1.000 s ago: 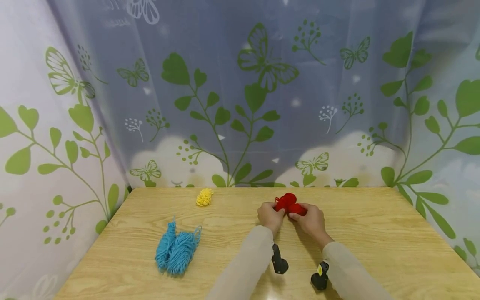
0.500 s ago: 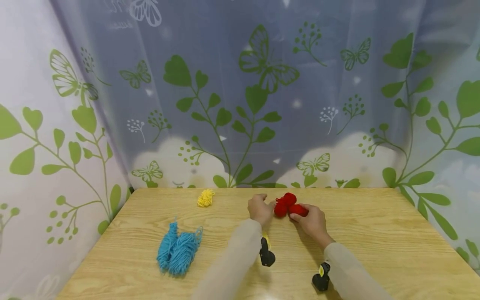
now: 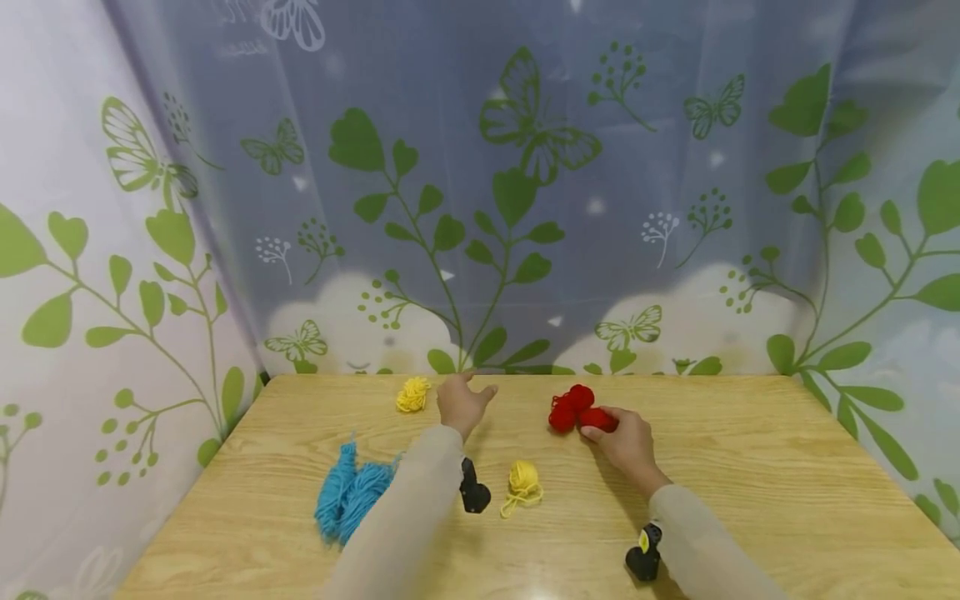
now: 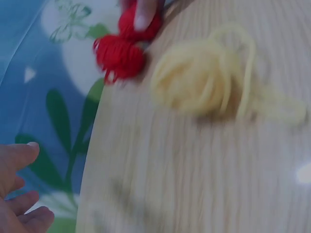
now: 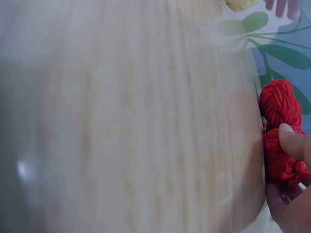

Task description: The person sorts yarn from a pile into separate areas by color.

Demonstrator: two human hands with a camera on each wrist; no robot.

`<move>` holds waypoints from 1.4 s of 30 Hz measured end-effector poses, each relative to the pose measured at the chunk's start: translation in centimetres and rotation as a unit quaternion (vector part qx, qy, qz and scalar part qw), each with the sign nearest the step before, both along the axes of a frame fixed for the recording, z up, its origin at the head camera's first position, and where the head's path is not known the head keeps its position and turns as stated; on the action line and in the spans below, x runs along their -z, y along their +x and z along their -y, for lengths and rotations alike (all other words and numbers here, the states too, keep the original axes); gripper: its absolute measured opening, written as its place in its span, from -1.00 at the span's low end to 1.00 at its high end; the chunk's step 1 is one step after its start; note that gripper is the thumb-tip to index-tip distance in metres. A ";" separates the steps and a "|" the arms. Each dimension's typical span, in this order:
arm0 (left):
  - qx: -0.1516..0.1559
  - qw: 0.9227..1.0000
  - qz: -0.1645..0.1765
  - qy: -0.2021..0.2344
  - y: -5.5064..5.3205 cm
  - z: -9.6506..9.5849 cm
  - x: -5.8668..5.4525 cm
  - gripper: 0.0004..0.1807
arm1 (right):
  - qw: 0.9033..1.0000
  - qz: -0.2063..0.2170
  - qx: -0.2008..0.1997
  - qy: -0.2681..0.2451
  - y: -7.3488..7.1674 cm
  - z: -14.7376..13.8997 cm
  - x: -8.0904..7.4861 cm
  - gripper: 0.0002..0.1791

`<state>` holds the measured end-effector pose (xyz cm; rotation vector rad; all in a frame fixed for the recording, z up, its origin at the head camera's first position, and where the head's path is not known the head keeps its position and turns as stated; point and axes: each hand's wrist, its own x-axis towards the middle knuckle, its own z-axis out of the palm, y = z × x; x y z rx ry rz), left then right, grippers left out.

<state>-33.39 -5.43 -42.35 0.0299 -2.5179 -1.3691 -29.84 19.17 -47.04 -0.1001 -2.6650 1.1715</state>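
Observation:
Three small balls of red yarn [image 3: 581, 397] lie together near the back edge of the table. My right hand [image 3: 628, 443] pinches the rightmost red yarn ball [image 3: 602, 420] between thumb and fingers; in the right wrist view the thumb presses on the red strands [image 5: 278, 153]. My left hand [image 3: 461, 404], empty, has its thumb and fingers spread. It is just right of a loose yellow yarn bundle [image 3: 412, 395] at the back. A second yellow yarn ball [image 3: 523, 481] with a trailing end lies between my forearms, large in the left wrist view [image 4: 194, 80].
Two blue yarn bundles, a slim one [image 3: 335, 492] and a thicker one [image 3: 365, 493], lie at the left of the wooden table [image 3: 712, 450]. My left sleeve [image 3: 405, 508] partly covers the thicker one. A printed curtain [image 3: 420, 208] stands behind the table's back edge.
My left hand has let go of the red yarn and moved left, near the back yellow bundle. The front yellow ball has come into sight from behind that forearm. My right hand keeps its place.

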 end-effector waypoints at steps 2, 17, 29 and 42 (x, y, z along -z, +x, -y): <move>-0.014 1.000 0.003 0.001 -0.3 1.3 0.0 -0.46 | 1.000 -0.004 0.000 0.002 0.0 -0.1 0.0 -0.44; -0.083 0.996 0.022 -0.002 -1.7 8.5 1.5 -0.39 | 1.000 -0.012 0.004 0.002 0.1 -0.3 0.2 -0.44; -0.099 0.992 0.070 0.027 -2.3 9.2 3.8 -0.33 | 1.000 -0.010 0.002 0.001 -0.1 -0.2 0.3 -0.43; -0.123 0.990 0.060 0.042 -2.6 9.0 4.9 -0.33 | 1.000 -0.014 0.005 0.005 -0.3 -0.3 0.6 -0.43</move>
